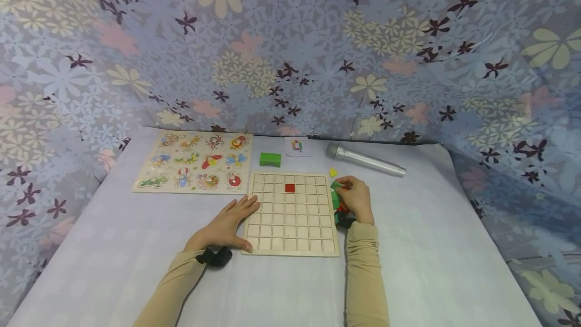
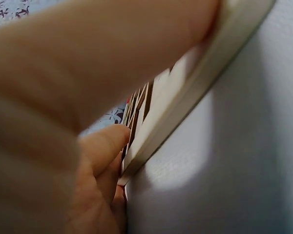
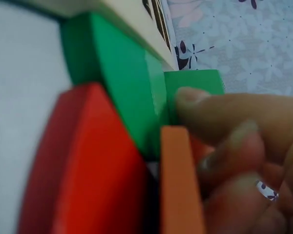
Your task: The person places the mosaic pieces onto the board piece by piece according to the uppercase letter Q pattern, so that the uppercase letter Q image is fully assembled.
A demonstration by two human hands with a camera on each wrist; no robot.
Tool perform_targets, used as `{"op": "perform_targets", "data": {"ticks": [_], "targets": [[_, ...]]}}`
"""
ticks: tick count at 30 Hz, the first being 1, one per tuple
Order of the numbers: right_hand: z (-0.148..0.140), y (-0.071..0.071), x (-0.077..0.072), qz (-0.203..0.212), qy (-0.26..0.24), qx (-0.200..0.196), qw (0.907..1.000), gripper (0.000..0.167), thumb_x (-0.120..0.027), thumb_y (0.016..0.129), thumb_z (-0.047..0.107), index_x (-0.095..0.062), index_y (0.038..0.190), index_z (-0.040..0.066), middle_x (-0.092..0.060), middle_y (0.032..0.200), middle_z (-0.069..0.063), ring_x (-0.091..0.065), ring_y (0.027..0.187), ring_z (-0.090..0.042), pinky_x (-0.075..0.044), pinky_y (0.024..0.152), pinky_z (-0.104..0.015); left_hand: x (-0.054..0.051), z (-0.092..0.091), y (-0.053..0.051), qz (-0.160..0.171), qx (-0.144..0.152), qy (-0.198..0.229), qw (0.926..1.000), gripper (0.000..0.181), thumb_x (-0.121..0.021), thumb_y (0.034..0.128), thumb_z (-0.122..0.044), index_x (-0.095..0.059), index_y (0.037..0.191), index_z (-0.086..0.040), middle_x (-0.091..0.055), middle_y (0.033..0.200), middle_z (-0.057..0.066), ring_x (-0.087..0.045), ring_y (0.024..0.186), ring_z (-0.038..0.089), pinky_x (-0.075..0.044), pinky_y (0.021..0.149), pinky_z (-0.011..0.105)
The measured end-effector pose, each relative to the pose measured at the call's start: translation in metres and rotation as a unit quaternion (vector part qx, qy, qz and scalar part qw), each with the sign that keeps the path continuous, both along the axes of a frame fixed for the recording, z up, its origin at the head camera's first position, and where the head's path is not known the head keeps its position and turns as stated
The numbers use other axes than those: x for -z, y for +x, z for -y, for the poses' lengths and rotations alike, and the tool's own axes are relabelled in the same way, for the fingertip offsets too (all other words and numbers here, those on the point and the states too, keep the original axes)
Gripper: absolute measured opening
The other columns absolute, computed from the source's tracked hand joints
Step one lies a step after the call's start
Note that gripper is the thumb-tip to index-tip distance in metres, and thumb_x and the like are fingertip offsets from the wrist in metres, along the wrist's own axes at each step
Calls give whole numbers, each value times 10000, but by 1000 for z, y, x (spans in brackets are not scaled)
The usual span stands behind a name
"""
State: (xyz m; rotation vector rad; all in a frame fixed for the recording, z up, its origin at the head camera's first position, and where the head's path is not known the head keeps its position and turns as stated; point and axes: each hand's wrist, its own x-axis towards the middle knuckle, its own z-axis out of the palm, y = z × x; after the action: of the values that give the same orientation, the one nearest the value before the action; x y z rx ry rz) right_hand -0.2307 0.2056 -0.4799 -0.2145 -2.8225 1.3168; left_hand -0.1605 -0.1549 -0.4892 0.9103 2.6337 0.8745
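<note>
White tablecloth: spread under everything.
Left hand: relaxed, fingers resting on the left edge.
Grid board: flat, pale wood; one red square placed, other cells bare; barely begun, I judge.
Right hand: pinches a green block beside the board; other loose blocks remain unplaced.

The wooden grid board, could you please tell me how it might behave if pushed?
The wooden grid board is probably stiff, since its edge looks straight in the left wrist view. Lying flat, it would likely slide rather than tip, though the left hand on its edge may steady it.
</note>
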Motion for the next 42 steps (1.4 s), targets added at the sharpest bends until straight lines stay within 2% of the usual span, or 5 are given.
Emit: {"op": "perform_targets", "data": {"ticks": [8, 18, 28, 37, 42], "targets": [[13, 4, -10, 108, -879, -76, 9960, 215, -623, 927, 94, -667, 1122, 15, -664, 1037, -191, -638, 643, -97, -542, 587, -184, -2, -1, -1, 87, 22, -8, 10000, 1111, -857, 626, -451, -325, 1494, -8, -224, 1602, 179, -135, 1489, 416, -100, 1197, 602], [50, 5, -10, 183, -723, -1069, 9915, 156, -674, 899, 130, -715, 1022, 43, -708, 897, -125, -649, 676, -125, -532, 622, -228, -4, 1, -4, 132, 32, 79, 9999, 1125, -874, 602, -420, -327, 1491, -2, -215, 1603, 187, -133, 1485, 427, -85, 1197, 599], [63, 9, -7, 168, 27, -1225, 9923, 125, -690, 887, 205, -729, 970, 120, -730, 917, -68, -645, 805, -176, -486, 714, -278, -8, 0, -3, 140, 35, 91, 9999, 1116, -876, 599, -404, -337, 1480, 18, -222, 1594, 207, -139, 1479, 440, -85, 1195, 602], [68, 13, -4, 141, 223, -1282, 9914, 103, -692, 883, 180, -741, 957, 127, -744, 976, -63, -671, 906, -220, -524, 828, -388, -6, -2, -2, 178, -9, 21, 9998, 1113, -872, 606, -416, -336, 1484, 9, -222, 1598, 194, -139, 1483, 431, -86, 1198, 598], [60, 11, -6, 30, -29, -1234, 9923, 161, -675, 898, 164, -725, 1041, 108, -725, 1030, -91, -659, 907, -228, -515, 748, -303, -5, -2, -1, 134, -12, 41, 9999, 1119, -873, 603, -420, -335, 1484, 10, -225, 1597, 195, -142, 1482, 432, -97, 1194, 606]]}}
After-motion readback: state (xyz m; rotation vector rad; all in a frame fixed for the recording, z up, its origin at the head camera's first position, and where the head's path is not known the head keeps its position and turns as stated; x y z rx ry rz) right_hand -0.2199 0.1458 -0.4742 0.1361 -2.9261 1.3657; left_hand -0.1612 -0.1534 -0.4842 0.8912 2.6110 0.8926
